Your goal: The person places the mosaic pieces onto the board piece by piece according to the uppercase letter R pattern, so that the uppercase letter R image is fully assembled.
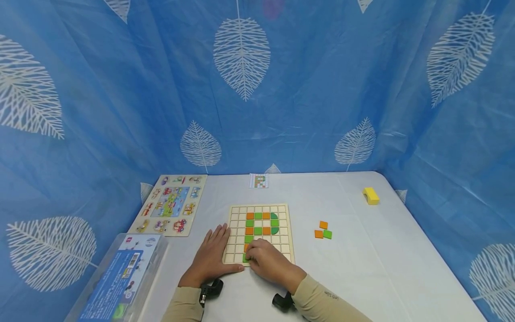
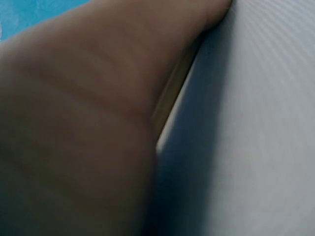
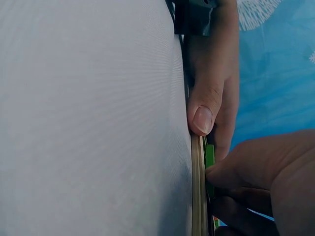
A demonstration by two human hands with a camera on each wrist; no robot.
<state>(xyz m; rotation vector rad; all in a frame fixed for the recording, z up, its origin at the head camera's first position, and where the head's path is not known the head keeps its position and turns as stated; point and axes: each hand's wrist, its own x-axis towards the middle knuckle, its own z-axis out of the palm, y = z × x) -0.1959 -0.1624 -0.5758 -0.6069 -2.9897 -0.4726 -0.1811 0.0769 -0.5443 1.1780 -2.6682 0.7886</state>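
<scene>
A wooden grid board [image 1: 284,247] lies on the table with orange and green tiles set in its cells. Two darker green rounded pieces [image 1: 275,230] end the pattern on its right. My left hand [image 1: 210,257] rests against the board's left side, fingers extended and thumb along the near edge. In the right wrist view, the left thumb [image 3: 204,118] touches the board's edge. My right hand [image 1: 270,263] pinches a green square tile [image 3: 210,156] at the board's near edge, toward its left corner. The right fingers cover part of that tile column.
Loose orange and green tiles [image 1: 323,225] lie right of the board. A pattern card [image 1: 259,180] is behind it, and a yellow arch block [image 1: 371,196] sits at far right. On the left are a picture puzzle board [image 1: 197,179] and a clear plastic case [image 1: 120,277].
</scene>
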